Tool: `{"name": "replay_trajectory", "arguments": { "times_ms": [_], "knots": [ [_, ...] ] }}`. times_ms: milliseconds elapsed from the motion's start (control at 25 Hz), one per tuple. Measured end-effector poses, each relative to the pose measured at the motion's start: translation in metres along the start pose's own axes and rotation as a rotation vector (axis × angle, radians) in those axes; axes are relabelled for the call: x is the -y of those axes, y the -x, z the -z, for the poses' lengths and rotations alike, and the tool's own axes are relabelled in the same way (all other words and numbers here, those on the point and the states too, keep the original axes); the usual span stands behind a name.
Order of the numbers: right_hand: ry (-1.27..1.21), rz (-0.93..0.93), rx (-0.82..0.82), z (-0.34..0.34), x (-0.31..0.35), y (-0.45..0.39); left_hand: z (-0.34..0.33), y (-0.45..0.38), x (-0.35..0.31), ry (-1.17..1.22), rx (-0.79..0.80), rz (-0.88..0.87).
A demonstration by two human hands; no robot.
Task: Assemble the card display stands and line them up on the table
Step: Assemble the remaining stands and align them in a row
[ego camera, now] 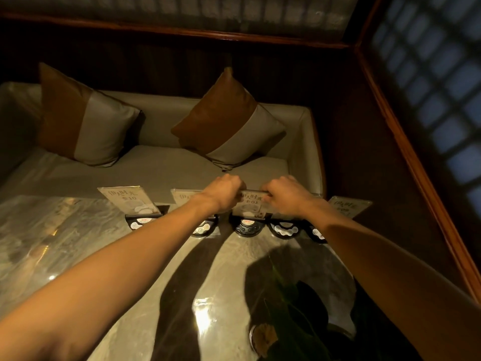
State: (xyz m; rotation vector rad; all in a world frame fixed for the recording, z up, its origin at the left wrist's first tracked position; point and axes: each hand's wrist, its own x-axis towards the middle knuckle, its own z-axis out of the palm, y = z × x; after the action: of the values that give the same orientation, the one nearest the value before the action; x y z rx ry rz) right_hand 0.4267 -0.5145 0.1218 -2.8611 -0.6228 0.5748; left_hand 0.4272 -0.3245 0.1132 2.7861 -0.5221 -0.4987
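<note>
Both arms reach out over the marble table (78, 230) to its far edge. Left hand (223, 194) and right hand (283, 195) each curl over the top edge of one clear card panel (251, 201), fingers together and clamped on it, left hand at its left top corner, right hand at its right top corner. Panel stands upright between the two hands, print facing the camera, lower edge just above a black half-round base (247, 226) straight below the fingers; cannot tell whether the panel is seated in the base slot. Left of the left fingers, a second card stand (182, 198) is partly hidden behind the left wrist, and further left a third card stand (130, 200) stands tilted back on its own black base. Right of the right fingers, another card stand (347, 205) shows past the right forearm, with more black bases (283, 229) under the wrist. Stands run in a row along the far table edge. Beyond the fingers, a bench seat (156, 165) with two cushions (229, 118). Near the camera, dark plant leaves (299, 303) over the table.
</note>
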Motion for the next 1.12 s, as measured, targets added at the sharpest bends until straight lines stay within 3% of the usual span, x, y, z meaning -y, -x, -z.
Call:
{"name": "replay_trajectory", "arguments": {
  "times_ms": [520,800,1120],
  "knots": [
    [-0.082,-0.055,0.020,-0.005,-0.006,0.002,-0.002,-0.001,0.011,0.023,0.015,0.016],
    [-0.102,0.026,-0.059,0.008,0.029,-0.015,0.028,0.033,0.072,-0.035,0.120,0.127],
    [-0.226,0.102,-0.044,-0.014,0.109,-0.047,0.017,0.068,0.117,0.131,-0.089,0.205]
  ]
}}
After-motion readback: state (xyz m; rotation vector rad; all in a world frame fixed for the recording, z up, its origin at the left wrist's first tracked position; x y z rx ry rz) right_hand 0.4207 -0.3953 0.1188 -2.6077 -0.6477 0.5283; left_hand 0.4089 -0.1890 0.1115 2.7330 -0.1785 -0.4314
